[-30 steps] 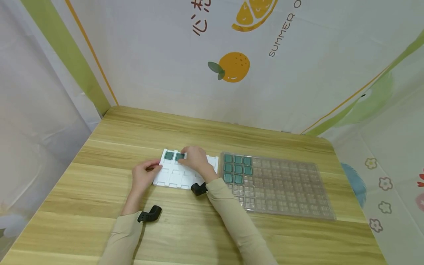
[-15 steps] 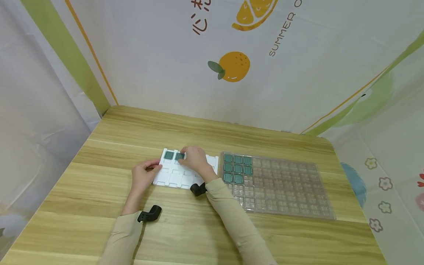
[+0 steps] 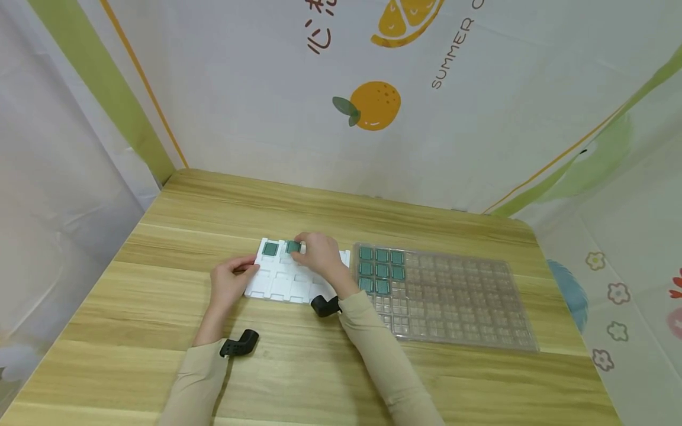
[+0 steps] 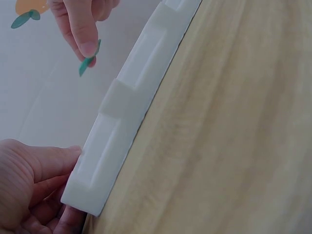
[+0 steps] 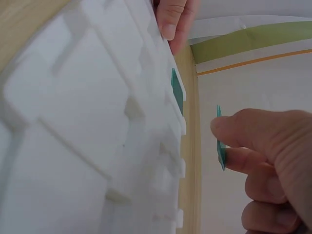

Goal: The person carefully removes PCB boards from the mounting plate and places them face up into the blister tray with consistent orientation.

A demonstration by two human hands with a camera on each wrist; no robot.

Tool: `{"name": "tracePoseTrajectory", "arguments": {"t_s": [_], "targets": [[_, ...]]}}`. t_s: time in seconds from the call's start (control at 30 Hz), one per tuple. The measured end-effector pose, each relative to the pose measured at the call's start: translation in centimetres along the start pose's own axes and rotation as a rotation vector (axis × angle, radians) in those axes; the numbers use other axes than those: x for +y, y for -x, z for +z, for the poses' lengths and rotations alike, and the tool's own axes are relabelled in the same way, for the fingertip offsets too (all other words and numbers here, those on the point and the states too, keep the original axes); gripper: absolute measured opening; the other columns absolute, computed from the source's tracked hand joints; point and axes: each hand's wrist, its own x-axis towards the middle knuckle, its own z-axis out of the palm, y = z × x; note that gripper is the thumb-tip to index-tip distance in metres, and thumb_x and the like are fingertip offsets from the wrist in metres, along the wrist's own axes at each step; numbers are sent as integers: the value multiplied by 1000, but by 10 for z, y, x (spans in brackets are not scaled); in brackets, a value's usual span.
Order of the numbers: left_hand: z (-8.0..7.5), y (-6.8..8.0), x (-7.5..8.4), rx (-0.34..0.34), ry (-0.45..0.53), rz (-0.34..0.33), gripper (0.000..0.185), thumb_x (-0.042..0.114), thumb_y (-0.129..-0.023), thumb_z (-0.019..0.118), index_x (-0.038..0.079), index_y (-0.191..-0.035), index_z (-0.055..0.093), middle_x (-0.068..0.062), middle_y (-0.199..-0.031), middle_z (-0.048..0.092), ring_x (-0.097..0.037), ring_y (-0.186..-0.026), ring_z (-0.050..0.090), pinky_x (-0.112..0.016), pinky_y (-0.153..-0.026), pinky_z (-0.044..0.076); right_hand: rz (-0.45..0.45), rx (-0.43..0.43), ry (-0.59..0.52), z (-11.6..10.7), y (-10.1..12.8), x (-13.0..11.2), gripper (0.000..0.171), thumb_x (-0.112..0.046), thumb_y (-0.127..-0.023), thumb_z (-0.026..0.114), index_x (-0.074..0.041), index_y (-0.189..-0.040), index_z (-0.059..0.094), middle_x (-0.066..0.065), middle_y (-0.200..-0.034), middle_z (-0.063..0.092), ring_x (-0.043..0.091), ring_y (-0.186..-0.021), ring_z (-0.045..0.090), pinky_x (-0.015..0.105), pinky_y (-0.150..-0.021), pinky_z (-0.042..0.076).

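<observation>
A white plastic tray (image 3: 274, 285) with recessed pockets lies on the table. My left hand (image 3: 228, 283) grips its left edge, with the thumb on the rim and the other fingers curled at the side and below, as the left wrist view shows. One small square green circuit board (image 3: 270, 249) sits in the back left pocket. Between thumb and fingertips my right hand (image 3: 322, 257) pinches a second thin green circuit board (image 5: 222, 144). In the right wrist view this board is held on edge, lifted off the tray. The right hand covers part of the tray's back right.
A long clear plastic tray (image 3: 463, 302) with many small compartments lies right of the white one. Several green boards (image 3: 382, 271) fill its back left compartments. The wooden table (image 3: 298, 373) is backed by a printed curtain (image 3: 256, 106).
The right hand has lifted the second green board from its pocket and moved slightly right with it. The left hand stays on the white tray's edge.
</observation>
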Motion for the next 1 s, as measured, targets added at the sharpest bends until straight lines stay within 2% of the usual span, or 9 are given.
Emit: {"name": "tracePoseTrajectory", "arguments": {"t_s": [0.5, 0.77, 1.0], "targets": [[-1, 0, 1, 0, -14, 7, 20, -1, -81, 67, -7, -100, 70, -22, -89, 68, 5, -67, 52, -9, -60, 41, -23, 77, -48, -9, 22, 14, 30, -25, -85, 69, -9, -110, 69, -8, -47, 22, 5, -43, 16, 17, -40, 14], [0, 0, 0, -1, -6, 8, 20, -1, -82, 66, -7, -101, 70, -21, -89, 68, 3, -68, 52, -10, -60, 41, -37, 118, -73, -14, 35, 25, 28, -22, -85, 69, -7, -108, 69, -7, -48, 28, 6, -43, 21, 18, -40, 17], [-1, -1, 0, -6, -2, 17, 20, -1, -82, 66, -7, -101, 69, -22, -89, 68, 2, -68, 52, -10, -60, 41, -14, 110, -77, -16, 43, 34, 29, -23, -84, 69, -7, -109, 69, -7, -49, 33, 7, -44, 26, 19, -41, 19]]}}
